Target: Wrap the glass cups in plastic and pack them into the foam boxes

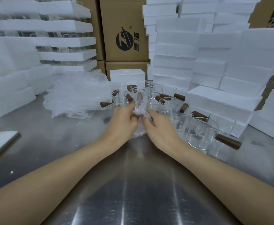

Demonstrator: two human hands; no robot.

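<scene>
Centre frame: L hand (123, 122) and R hand (161, 129) work bubble wrap round one glass cup (139, 109), low over the steel tabletop (133, 184).
Fingers: both sets curled and clamped on the wrap. R hand's fingers (151, 114) press the fold from the right, L hand's from the left.
Cup: mostly hidden by plastic. Its brown handle shows through at the top, pointing to upper frame.
Bare cups (202, 132): a crowd from centre to lower right, several touching, wooden handles at all angles, just beside the R wrist.
Foam boxes (222, 101): stacked at right, directly behind the bare cups. No open one is seen near the hands.
Wrap pile (78, 95): left of centre, near L hand.
Risk 1: the wrap's lower end looks loose. If the grip eases before it's tucked, the cup could slide out onto the steel and chip.
Risk 2: a reach to the right for a box takes the R arm over the bare cups. A brush would likely knock glass vs glass, or send one off the near edge.
Risk 3: the handle has thin cover and may snag or go in unprotected.
</scene>
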